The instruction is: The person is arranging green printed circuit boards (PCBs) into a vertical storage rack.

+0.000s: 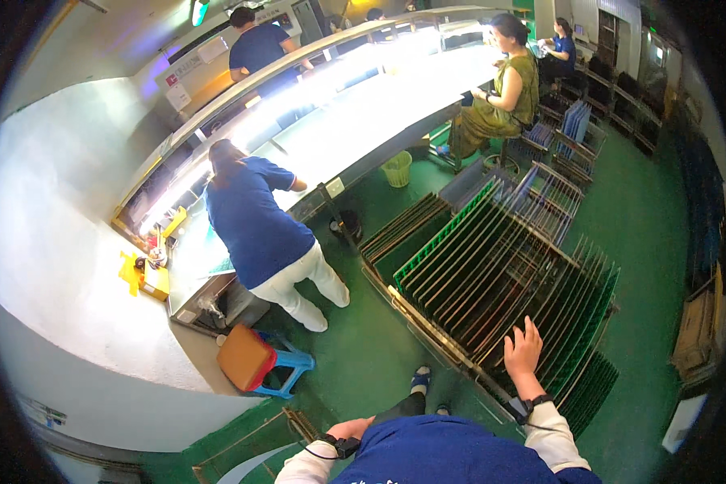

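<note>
Your right hand (524, 348) is raised over the near right part of the large slatted rack (440, 332), its fingers spread and slightly bent; you cannot tell from here whether the fingertips touch the slats. Your left hand (351, 429) is near, to the left, close against your body at the waist, and its fingers are hidden, so whether they are spread, pressed together or pinching something cannot be told. The rack stands ahead and to your right on the green floor (645, 218), with rows of thin, upright slats, some edged in bright green. You wear a black wrist device on each arm, over pale sleeves. Left of the rack, a co-worker in a blue shirt (258, 218) bends over the long, brightly lit worktable (363, 133). At its far right end, a person in olive clothing (518, 85) sits beside it. A light green basket (397, 171) stands on the floor near the table's edge. Near left, a stool with a brown top (245, 356) and blue legs stands below the table's left end.
</note>
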A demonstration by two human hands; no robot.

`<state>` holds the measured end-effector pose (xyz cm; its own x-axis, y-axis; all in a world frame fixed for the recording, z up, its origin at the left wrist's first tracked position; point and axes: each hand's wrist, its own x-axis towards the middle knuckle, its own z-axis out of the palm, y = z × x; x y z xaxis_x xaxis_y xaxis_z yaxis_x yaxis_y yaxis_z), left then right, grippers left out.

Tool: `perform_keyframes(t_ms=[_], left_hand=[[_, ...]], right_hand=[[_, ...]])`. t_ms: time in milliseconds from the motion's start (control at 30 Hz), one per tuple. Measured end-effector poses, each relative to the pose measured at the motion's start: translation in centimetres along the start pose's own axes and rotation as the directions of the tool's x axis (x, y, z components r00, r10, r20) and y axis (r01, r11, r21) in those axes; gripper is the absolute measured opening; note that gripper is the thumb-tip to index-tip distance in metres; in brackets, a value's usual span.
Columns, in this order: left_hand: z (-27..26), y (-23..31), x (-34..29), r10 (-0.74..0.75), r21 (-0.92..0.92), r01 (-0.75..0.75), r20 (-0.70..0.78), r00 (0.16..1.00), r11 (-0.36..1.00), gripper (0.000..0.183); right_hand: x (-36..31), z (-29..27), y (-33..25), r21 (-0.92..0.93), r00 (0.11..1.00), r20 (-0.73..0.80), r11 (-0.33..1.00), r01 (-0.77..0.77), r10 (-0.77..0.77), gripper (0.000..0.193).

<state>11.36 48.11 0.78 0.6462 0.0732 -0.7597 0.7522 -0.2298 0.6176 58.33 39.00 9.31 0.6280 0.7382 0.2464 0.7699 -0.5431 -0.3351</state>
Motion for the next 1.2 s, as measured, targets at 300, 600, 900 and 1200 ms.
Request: perform_keyframes(t_ms=[300, 600, 900, 1200], left_hand=[[-7.5, -1.2, 3.8, -0.017, 0.081, 0.013, 0.048, 0.999, 0.997, 0.062], [-10.1, -5.2, 8.9, -0.032, 0.1, 0.037, -0.046, 0.998, 0.994, 0.046], [-9.8, -9.0, 10.3, 0.209, -0.082, -0.203, 0.081, 0.975, 0.976, 0.051], [-15.9, 1.0, 4.5, 0.012, 0.177, -0.028, 0.093, 0.996, 0.984, 0.047]], right_hand=[[1.0, 0.8, -1.0, 0.012, 0.997, 0.068, 0.999, -0.034, 0.033, 0.03], [2.1, 1.3, -1.6, 0.033, 0.99, 0.095, 0.994, -0.108, 0.104, 0.03], [1.5, 1.9, -2.3, -0.019, 0.97, 0.166, 0.984, -0.178, 0.179, 0.027], [3.8, 1.8, -3.0, -0.028, 1.0, 0.015, 0.999, -0.022, 0.022, 0.029]])
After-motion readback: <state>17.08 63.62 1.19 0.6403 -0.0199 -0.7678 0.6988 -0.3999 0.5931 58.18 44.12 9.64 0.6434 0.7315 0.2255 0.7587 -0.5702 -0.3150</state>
